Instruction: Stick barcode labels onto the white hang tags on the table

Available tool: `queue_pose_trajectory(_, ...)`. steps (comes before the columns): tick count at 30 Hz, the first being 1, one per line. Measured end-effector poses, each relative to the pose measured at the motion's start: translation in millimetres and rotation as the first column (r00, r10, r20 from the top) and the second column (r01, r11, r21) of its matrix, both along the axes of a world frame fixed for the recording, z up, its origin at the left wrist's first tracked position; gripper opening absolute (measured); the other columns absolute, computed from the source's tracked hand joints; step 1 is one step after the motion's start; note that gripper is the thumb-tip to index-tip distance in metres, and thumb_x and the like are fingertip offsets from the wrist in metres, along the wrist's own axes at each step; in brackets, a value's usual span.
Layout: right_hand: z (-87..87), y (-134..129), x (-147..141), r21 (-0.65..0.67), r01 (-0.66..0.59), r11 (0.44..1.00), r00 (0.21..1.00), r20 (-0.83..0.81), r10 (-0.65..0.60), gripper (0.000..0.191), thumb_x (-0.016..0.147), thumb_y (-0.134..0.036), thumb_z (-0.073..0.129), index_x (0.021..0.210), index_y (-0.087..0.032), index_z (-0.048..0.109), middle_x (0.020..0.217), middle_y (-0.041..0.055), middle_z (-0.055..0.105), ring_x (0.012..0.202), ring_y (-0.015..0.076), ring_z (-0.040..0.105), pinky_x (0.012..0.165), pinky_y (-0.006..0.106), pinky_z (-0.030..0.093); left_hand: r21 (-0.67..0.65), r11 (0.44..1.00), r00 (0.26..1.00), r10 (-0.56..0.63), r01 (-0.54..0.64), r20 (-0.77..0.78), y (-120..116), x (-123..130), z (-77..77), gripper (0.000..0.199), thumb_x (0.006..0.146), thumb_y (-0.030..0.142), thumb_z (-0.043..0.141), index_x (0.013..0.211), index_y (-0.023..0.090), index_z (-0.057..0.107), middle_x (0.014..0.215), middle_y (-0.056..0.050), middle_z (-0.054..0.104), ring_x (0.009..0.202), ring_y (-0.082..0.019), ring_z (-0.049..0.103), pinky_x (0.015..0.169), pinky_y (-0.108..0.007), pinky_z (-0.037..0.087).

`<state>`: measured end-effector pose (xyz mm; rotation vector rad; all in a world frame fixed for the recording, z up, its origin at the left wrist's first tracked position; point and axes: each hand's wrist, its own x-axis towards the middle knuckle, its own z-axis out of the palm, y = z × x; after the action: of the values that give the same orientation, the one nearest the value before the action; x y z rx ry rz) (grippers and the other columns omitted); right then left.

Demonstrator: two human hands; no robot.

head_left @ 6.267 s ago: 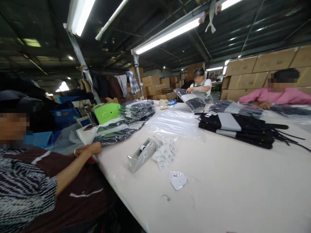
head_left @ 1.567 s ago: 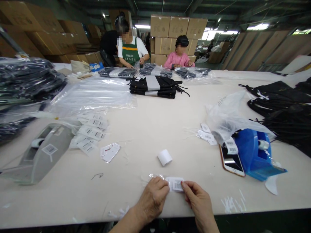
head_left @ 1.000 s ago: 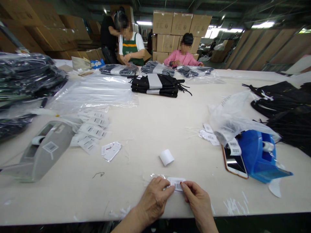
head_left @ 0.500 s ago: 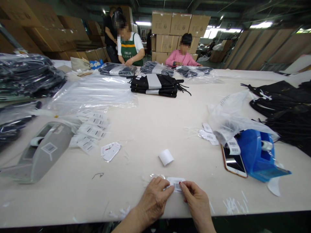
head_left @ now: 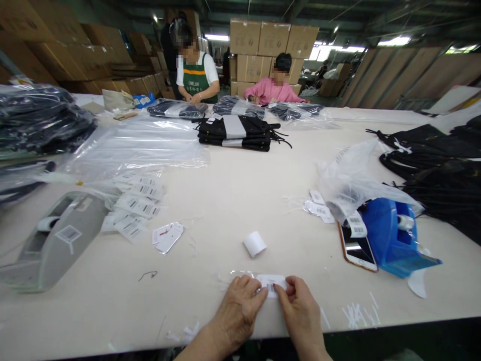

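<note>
Near the table's front edge lies a white hang tag (head_left: 266,279) with a barcode on it. My left hand (head_left: 240,308) is closed on the tag's left end, the thumb pressing beside the barcode. From the right, my right hand (head_left: 299,310) pinches the tag's other end, its thumb at the barcode's edge. A pale string and clear plastic peek out past the left fingers. A curled white strip of labels (head_left: 255,244) sits just beyond the hands.
Loose tags (head_left: 167,237) and a grey tape dispenser (head_left: 67,240) are on the left. A blue tape dispenser (head_left: 393,235) and a phone (head_left: 356,246) stand right. Folded black goods (head_left: 235,133) lie farther back. Two people work across the table (head_left: 225,200).
My right thumb has shifted slightly left along the tag's barcode, and the right fingers now reach over the tag's right end. The left hand keeps its place; the whole view shifts slightly.
</note>
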<state>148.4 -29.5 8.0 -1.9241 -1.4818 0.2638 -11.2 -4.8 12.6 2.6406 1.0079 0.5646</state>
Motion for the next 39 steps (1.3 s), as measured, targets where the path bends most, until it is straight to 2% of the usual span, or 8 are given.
queue_pose_trajectory(2,-2.1,-7.2,-0.4,0.149,-0.134,0.980,0.974,0.205,0.102,0.026,0.087,-0.034,0.038,0.087,-0.015,0.056,0.073,0.0070,0.065,0.065,0.0157,0.061,0.059,0.025,0.048,-0.009,1.000,1.000,0.008,-0.008,-0.004,-0.4,0.4,-0.5,0.027,0.081,0.011,0.040,0.105,0.014,0.051,0.086,-0.007,0.054,0.078,-0.021,0.043,0.067,-0.036,0.042)
queue_pose_trajectory(5,-6.6,-21.4,0.2,0.171,-0.413,0.895,0.785,0.565,0.254,0.026,0.086,-0.023,0.042,0.105,-0.014,0.057,0.102,0.0085,0.066,0.093,0.0198,0.058,0.087,0.033,0.040,-0.021,1.000,1.000,0.021,-0.021,-0.010,-1.3,1.0,0.0,0.025,0.083,0.013,0.039,0.105,0.015,0.051,0.087,-0.007,0.054,0.079,-0.021,0.043,0.068,-0.036,0.041)
queue_pose_trajectory(9,-10.6,-28.0,1.3,0.086,-0.438,0.895,0.618,0.752,0.231,0.034,0.084,-0.029,0.046,0.113,-0.014,0.057,0.116,0.0057,0.061,0.106,0.0301,0.050,0.102,0.053,0.018,-0.020,1.000,1.000,0.016,-0.017,-0.025,-1.7,1.7,1.4,0.024,0.084,0.017,0.040,0.105,0.015,0.051,0.087,-0.006,0.054,0.078,-0.020,0.043,0.068,-0.036,0.041)
queue_pose_trajectory(14,-3.5,-21.0,-5.8,-0.007,-0.376,0.927,0.660,0.700,0.273,0.035,0.085,-0.027,0.040,0.114,-0.013,0.057,0.123,0.0065,0.056,0.118,0.0345,0.040,0.102,0.057,0.013,-0.037,0.999,0.999,0.031,-0.031,-0.011,-0.1,0.9,5.1,0.021,0.084,0.012,0.036,0.098,0.016,0.051,0.083,-0.005,0.054,0.076,-0.019,0.043,0.067,-0.034,0.040)
queue_pose_trajectory(19,-3.1,-24.1,9.1,-0.077,-0.498,0.864,0.614,0.672,0.415,0.041,0.084,-0.030,0.044,0.124,-0.022,0.048,0.127,0.0010,0.052,0.121,0.0313,0.037,0.104,0.053,0.007,-0.052,0.998,0.999,0.035,-0.034,0.018,-1.0,0.4,6.6,0.017,0.082,0.011,0.036,0.093,0.015,0.048,0.082,-0.006,0.053,0.075,-0.020,0.042,0.068,-0.036,0.040)
queue_pose_trajectory(31,-8.5,-20.2,12.0,0.044,-0.432,0.901,0.638,0.721,0.271,0.041,0.086,-0.035,0.039,0.119,-0.013,0.051,0.121,0.0076,0.057,0.115,0.0316,0.044,0.103,0.053,0.012,-0.047,0.997,0.985,0.072,-0.065,0.156,-0.9,-2.0,3.2,0.022,0.082,0.009,0.034,0.097,0.014,0.048,0.086,-0.008,0.056,0.080,-0.020,0.048,0.071,-0.035,0.042)
queue_pose_trajectory(36,-18.0,-23.6,21.0,0.092,-0.254,0.963,0.727,0.675,0.128,0.045,0.090,-0.037,0.028,0.119,-0.009,0.049,0.117,0.0171,0.058,0.112,0.0318,0.048,0.096,0.053,0.023,0.062,0.955,0.949,0.277,-0.289,0.149,4.5,-14.5,9.2,0.042,0.078,0.023,0.050,0.118,0.011,0.042,0.113,-0.015,0.052,0.105,-0.027,0.045,0.088,-0.045,0.036)
queue_pose_trajectory(39,-24.4,-24.5,13.5,0.059,-0.252,0.966,0.711,0.688,0.144,0.047,0.090,-0.037,0.028,0.121,-0.008,0.047,0.122,0.0196,0.053,0.115,0.0334,0.046,0.094,0.053,0.025,-0.034,0.951,0.948,0.310,-0.308,0.070,7.9,-18.3,10.9,0.047,0.071,0.029,0.062,0.113,0.012,0.047,0.110,-0.012,0.054,0.103,-0.027,0.046,0.088,-0.045,0.036)
